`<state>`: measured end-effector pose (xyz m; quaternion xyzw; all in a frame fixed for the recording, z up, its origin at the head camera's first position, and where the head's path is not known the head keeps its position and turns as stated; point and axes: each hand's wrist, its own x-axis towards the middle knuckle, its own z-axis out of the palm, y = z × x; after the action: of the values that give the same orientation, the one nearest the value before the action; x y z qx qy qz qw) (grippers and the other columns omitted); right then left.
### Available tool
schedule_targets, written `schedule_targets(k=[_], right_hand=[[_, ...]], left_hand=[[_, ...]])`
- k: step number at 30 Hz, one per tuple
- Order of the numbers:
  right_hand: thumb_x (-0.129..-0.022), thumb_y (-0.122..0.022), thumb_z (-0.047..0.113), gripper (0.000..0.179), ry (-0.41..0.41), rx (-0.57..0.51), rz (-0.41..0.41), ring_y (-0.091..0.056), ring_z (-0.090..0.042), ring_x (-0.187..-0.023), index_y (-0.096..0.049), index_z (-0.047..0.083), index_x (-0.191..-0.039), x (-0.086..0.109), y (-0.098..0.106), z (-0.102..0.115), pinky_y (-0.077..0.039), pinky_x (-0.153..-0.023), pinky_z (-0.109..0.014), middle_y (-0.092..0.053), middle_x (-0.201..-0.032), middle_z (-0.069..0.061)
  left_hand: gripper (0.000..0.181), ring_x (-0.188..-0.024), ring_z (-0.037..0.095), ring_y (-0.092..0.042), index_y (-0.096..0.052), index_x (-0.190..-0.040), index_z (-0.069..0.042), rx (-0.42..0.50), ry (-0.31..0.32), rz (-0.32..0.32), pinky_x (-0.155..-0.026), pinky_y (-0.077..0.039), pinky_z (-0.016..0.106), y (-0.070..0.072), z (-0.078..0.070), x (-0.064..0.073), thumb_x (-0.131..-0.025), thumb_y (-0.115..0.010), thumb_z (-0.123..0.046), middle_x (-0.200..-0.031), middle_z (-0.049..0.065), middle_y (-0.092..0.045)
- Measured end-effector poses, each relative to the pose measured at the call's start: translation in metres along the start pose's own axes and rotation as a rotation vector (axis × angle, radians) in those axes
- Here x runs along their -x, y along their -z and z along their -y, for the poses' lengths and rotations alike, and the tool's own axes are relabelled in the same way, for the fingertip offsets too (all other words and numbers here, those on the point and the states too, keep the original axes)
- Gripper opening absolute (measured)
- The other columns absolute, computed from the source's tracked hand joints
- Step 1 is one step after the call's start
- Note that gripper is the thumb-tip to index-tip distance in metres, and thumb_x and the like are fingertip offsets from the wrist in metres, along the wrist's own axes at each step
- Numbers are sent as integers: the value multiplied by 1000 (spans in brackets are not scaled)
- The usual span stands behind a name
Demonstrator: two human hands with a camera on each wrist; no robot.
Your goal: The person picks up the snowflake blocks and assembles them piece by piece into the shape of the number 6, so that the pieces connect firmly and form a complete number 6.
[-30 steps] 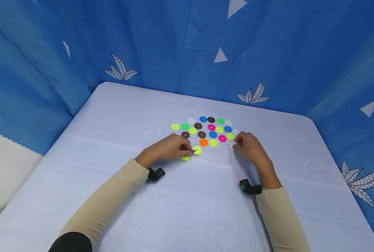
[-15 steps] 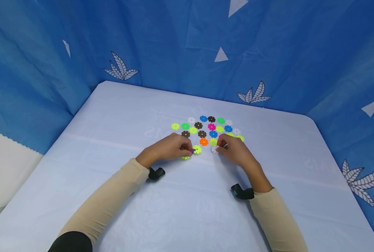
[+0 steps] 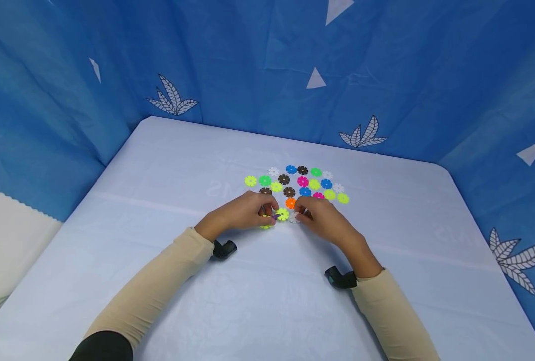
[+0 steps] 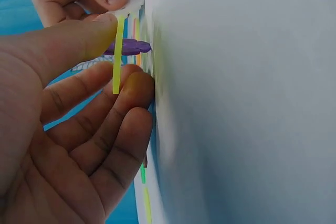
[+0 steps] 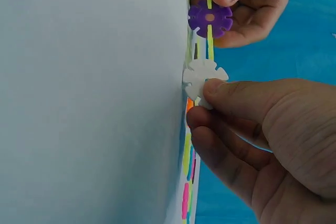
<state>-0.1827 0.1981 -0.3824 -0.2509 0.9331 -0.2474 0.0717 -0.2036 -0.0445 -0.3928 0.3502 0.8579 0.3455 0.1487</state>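
My left hand pinches a joined piece of notched plastic snowflake discs. In it, a purple disc sits crosswise between two yellow ones, and the yellow disc on the right side faces my other hand. Thumb and fingertips of my right hand pinch a white snowflake disc. Its notched rim meets the end of that yellow disc, seen edge-on in the left wrist view; whether the slots interlock cannot be told. Both hands are low over the white table, close together.
Loose snowflake discs in several colours lie flat just beyond the hands, among them an orange disc, a blue disc and a green disc. A blue curtain hangs behind the white table.
My right hand has moved left with the white disc, from the right side of the loose discs up to the joined piece. The left hand has stayed nearly still.
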Motion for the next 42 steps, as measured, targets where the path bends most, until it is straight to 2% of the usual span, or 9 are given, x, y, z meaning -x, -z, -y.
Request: schedule_targets(k=[3, 8, 14, 20, 26, 32, 38, 42], right_hand=[[-90, -77, 4, 18, 22, 6, -16, -64, -19, -88, -70, 9, -105, 0, -2, 1, -57, -80, -32, -68, -97, -1], [-89, -78, 4, 20, 48, 23, -44, -63, -18, -86, -72, 9, -108, 1, -4, 2, -57, -79, -30, -68, -98, -2], [-88, -79, 3, 24, 46, 27, -55, -63, -17, -87, -72, 7, -111, 1, -4, 5, -57, -79, -29, -68, -99, -3], [-88, -79, 3, 21, 37, -10, -62, -62, -16, -84, -72, 6, -107, -1, -3, 6, -57, -78, -29, -68, -95, -2], [-88, -79, 3, 13, 60, -1, -86, -61, -15, -79, -74, 8, -100, -1, -4, 3, -56, -74, -28, -69, -89, 1], [-88, -78, 0, 11, 95, 3, -113, -60, -15, -76, -75, 8, -95, -1, -6, 4, -56, -72, -28, -69, -86, 1], [-86, -78, -3, 10, 142, 9, -132, -63, -16, -77, -76, 4, -93, 0, -9, 4, -57, -73, -29, -72, -89, -3], [-85, -79, -2, 11, 139, 9, -128, -64, -16, -78, -76, 4, -94, 2, -9, 7, -58, -74, -30, -73, -89, -4]], left_hand=[[28, -90, 12, -61, -70, -116, -6, 0, -11, 8, -82, -51, 25, -1, 0, -1, -90, -79, -16, -99, -2, -67], [22, -87, 12, -61, -72, -111, -7, 4, -21, 16, -81, -51, 25, -1, -1, -2, -92, -78, -15, -97, -3, -67], [19, -86, 11, -61, -73, -111, -6, 15, -38, 23, -82, -51, 25, 0, -1, -2, -94, -74, -12, -97, -3, -68], [17, -85, 11, -61, -75, -111, -7, 40, -46, 28, -81, -52, 26, 2, 2, -2, -96, -67, -8, -99, -3, -70], [18, -88, 10, -65, -76, -112, -5, 63, -47, 31, -82, -53, 24, 3, 2, -1, -95, -70, -7, -101, -1, -72], [21, -96, 10, -65, -77, -115, -5, 47, -28, 37, -86, -53, 26, 4, 1, 0, -95, -73, -10, -107, 0, -74], [21, -100, 11, -66, -77, -114, -5, 23, -65, 27, -87, -53, 28, 0, 3, 0, -94, -73, -10, -109, 1, -74], [21, -98, 10, -67, -77, -114, -4, 20, -76, 25, -85, -53, 28, -1, 3, 1, -94, -73, -9, -107, 2, -75]])
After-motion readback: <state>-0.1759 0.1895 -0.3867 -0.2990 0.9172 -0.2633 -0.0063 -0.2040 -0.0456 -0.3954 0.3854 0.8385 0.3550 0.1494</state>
